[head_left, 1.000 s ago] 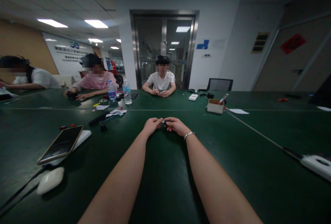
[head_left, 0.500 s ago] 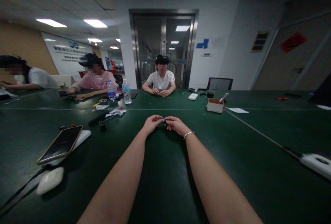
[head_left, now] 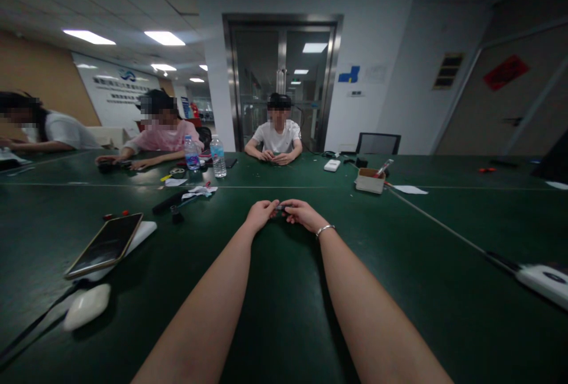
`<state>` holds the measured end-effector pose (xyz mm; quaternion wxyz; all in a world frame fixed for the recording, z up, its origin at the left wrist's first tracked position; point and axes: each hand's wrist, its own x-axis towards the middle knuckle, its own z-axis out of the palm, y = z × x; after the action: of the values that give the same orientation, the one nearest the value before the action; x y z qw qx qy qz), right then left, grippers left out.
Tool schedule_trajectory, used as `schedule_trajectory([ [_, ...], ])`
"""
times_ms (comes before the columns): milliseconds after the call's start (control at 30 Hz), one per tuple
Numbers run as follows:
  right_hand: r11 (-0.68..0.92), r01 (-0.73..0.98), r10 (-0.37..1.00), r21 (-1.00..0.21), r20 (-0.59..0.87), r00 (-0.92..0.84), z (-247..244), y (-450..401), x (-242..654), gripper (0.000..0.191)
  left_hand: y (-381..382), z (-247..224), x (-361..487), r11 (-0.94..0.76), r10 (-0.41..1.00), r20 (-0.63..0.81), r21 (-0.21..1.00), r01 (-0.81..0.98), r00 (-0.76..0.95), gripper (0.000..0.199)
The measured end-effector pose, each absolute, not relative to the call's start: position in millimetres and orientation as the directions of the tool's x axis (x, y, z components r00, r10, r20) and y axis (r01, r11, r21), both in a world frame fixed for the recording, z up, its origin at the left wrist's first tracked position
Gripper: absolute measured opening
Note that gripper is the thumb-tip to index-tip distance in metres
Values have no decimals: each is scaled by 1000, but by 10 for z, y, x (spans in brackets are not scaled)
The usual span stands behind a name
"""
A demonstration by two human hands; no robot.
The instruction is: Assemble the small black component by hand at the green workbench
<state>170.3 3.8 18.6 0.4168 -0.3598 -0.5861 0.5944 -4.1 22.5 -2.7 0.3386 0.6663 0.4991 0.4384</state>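
A small dark object with a silvery part (head_left: pixel 280 207) is held between my two hands over the green table (head_left: pixel 284 289); its kind is too small to make out. My left hand (head_left: pixel 261 215) pinches its left end with thumb and fingers. On the other side, my right hand (head_left: pixel 304 215), with a silver bracelet (head_left: pixel 325 230) at the wrist, grips the right end. The fingertips of both hands nearly meet, and they cover much of the object.
Left of my arms lie a phone (head_left: pixel 106 245), a white rounded case (head_left: pixel 87 307) and a black cap-like piece (head_left: pixel 176 215). Farther back stand water bottles (head_left: pixel 218 158) and a small box (head_left: pixel 370 181). Several people sit around the table; a power strip (head_left: pixel 544 282) lies far right.
My left fingers have shifted slightly on the small object, with the thumb now higher. The right hand keeps its grip almost unmoved.
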Motion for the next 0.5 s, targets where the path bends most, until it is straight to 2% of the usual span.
schedule_trajectory([
  [167,27,-80,919,-996,56,-391,185,45,1698,17,188,2,-19,-257,966,238,895,364,99,51],
  [367,7,-123,933,-992,51,-357,188,36,1701,16,103,66,-30,-344,936,317,917,200,155,41],
  [500,0,-127,932,-992,45,-359,193,25,1706,16,109,65,-44,-353,932,325,914,198,162,35],
])
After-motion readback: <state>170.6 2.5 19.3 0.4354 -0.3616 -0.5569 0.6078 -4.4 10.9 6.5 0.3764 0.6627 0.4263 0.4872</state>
